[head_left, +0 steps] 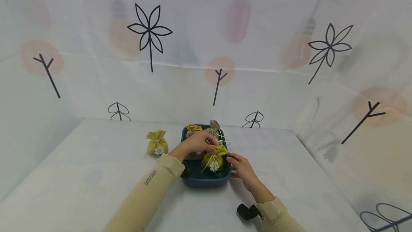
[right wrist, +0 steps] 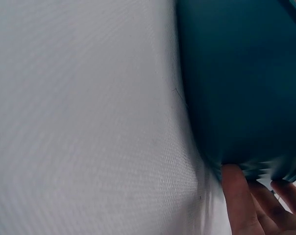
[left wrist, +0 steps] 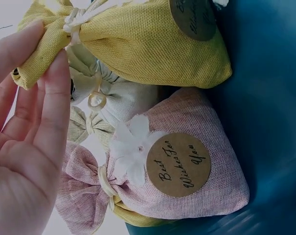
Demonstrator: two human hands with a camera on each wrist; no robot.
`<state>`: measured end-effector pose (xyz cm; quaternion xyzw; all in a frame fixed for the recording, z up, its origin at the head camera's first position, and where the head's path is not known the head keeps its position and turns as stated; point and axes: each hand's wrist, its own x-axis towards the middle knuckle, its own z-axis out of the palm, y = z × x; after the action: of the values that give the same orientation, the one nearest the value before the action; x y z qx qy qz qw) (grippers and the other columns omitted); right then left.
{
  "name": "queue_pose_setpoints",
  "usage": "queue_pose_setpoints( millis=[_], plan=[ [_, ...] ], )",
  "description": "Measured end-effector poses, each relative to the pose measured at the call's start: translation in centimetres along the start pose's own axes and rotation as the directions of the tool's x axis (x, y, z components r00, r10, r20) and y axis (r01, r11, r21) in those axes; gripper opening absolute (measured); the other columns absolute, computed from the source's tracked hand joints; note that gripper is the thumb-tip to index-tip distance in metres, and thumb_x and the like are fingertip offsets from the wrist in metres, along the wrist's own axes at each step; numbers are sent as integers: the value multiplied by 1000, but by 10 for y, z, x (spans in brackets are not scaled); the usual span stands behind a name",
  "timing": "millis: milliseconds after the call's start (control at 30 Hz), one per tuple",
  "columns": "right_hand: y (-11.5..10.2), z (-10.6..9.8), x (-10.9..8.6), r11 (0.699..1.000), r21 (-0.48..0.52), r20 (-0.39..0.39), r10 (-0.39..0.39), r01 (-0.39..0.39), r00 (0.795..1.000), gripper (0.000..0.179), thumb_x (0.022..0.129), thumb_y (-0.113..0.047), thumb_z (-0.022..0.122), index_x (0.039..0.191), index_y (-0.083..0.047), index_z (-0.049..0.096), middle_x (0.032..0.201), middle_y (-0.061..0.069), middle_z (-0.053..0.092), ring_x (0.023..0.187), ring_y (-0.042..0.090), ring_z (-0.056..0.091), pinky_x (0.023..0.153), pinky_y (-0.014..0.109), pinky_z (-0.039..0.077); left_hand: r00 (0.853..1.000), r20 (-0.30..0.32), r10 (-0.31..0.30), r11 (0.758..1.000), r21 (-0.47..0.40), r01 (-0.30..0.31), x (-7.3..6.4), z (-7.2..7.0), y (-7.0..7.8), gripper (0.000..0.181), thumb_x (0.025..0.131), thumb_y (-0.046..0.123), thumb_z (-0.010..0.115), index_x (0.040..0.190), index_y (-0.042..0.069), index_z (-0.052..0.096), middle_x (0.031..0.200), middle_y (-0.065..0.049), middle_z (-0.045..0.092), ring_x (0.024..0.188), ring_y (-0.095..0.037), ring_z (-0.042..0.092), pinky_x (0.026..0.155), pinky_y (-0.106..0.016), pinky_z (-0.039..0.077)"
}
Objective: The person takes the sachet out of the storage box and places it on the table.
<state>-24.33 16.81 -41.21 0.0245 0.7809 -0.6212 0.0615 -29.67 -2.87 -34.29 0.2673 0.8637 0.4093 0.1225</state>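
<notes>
My left hand (head_left: 200,142) pinches the gathered neck of a yellow drawstring pouch (left wrist: 153,44) between thumb and fingers. In the head view this pouch, with a white flower on its front, is inside the teal basket (head_left: 206,183), near its right side. Against the basket's right outer wall, the fingers of my right hand (head_left: 244,170) touch the teal surface, as the right wrist view also shows. Beside the held pouch lies a pink pouch (left wrist: 182,171) with a white flower and a round brown label. A pale pouch (left wrist: 131,100) sits behind them.
Another yellow pouch (head_left: 157,143) stands on the white-covered table (head_left: 96,189) left of the basket. Toward the basket's back are a further yellow pouch (head_left: 194,128) and a beige pouch (head_left: 214,129). A patterned white cloth (head_left: 186,88) hangs behind the table.
</notes>
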Motion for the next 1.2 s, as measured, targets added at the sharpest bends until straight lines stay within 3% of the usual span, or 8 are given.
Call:
queue_pose_setpoints(
  millis=[167, 400, 667, 900, 1200],
  plan=[
    [1, 0, 1, 1000, -4, -5, 5, -5, 1000, 46, 95, -23, 52, 132, 4, 47, 130, 25, 49, 100, 30, 59, 72, 40, 54, 1000, -15, -8, 1000, -5, 8, -3, -1, 2, 13, 84, 15, 70, 96, 11, 72, 91, 4, 67, 84, -10, 59, 85, -37, 45],
    [0, 1, 2, 1000, -5, -4, 18, -18, 1000, 47, 96, -23, 51, 133, 4, 45, 131, 25, 47, 101, 30, 59, 73, 41, 53, 999, -41, 13, 999, -32, -14, -6, -4, 6, 16, 85, 15, 69, 100, 10, 71, 95, 2, 67, 85, -10, 60, 77, -29, 49],
    [-1, 0, 3, 1000, -11, -6, 19, -19, 1000, 46, 97, -24, 50, 134, 4, 45, 131, 24, 48, 99, 28, 60, 72, 42, 54, 995, -93, 35, 991, -126, -46, -13, -17, 13, 17, 85, 15, 69, 100, 9, 71, 96, 0, 67, 87, -14, 62, 80, -39, 50],
    [1, -1, 4, 999, -10, -10, 31, -31, 999, 48, 96, -25, 51, 133, 4, 45, 132, 25, 47, 101, 30, 58, 73, 40, 54, 990, -138, 38, 992, -117, -55, -21, -26, 20, 16, 85, 17, 70, 99, 12, 72, 96, 2, 67, 86, -14, 62, 80, -42, 50],
    [2, 1, 4, 999, -1, -15, 32, -32, 999, 48, 95, -24, 52, 133, 4, 45, 131, 26, 47, 98, 28, 59, 73, 40, 54, 984, -165, 66, 981, -169, -94, -38, -37, 25, 17, 85, 18, 69, 101, 14, 71, 98, 2, 67, 87, -14, 62, 81, -43, 50]
  ],
)
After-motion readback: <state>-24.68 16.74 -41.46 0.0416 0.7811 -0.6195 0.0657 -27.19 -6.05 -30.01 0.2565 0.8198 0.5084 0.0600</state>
